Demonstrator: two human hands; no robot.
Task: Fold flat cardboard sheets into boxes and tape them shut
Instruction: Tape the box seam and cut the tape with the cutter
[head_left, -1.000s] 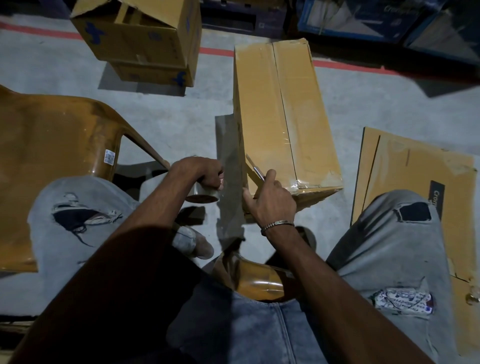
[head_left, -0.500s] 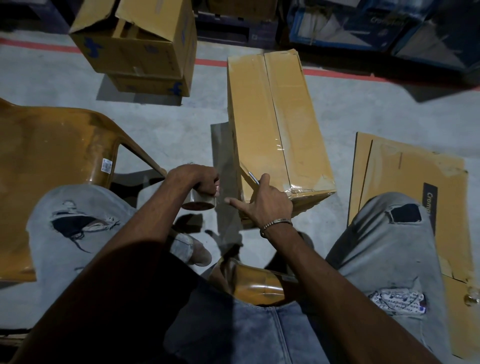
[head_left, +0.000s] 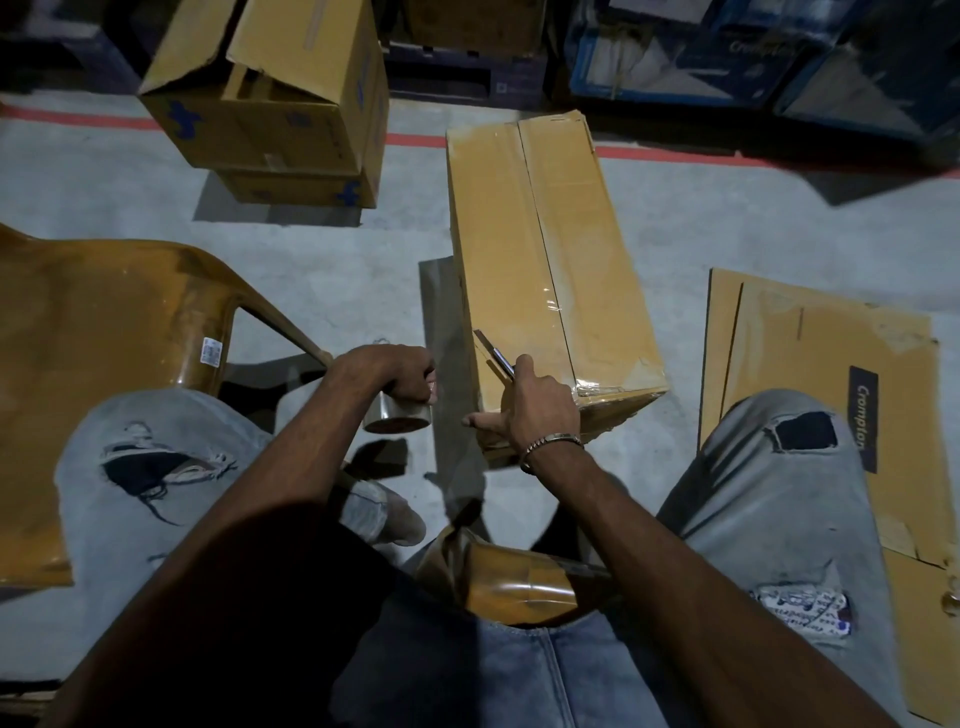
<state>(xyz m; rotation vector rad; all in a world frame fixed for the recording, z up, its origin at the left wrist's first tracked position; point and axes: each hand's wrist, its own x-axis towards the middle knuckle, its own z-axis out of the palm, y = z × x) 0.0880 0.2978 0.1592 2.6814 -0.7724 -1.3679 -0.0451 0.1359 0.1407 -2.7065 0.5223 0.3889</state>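
Note:
A tall brown cardboard box (head_left: 545, 260) stands on the floor in front of me, its top seam covered with clear tape. My left hand (head_left: 395, 376) grips a roll of clear tape (head_left: 397, 418) just left of the box's near corner. My right hand (head_left: 535, 410) holds a small metal knife (head_left: 493, 353), its blade pointing up against the box's near left edge, while its fingers touch the box's near end. A strip of tape seems to run from the roll to the box.
Flat cardboard sheets (head_left: 831, 395) lie on the floor at the right. An orange plastic chair (head_left: 104, 332) stands at the left. Open brown boxes (head_left: 270, 104) are stacked at the back left, blue cartons (head_left: 727, 52) along the back. My knees flank the box.
My right hand has drawn its spread fingers in and now rests lower on the box's near end with the knife raised. The left hand and roll stay almost still.

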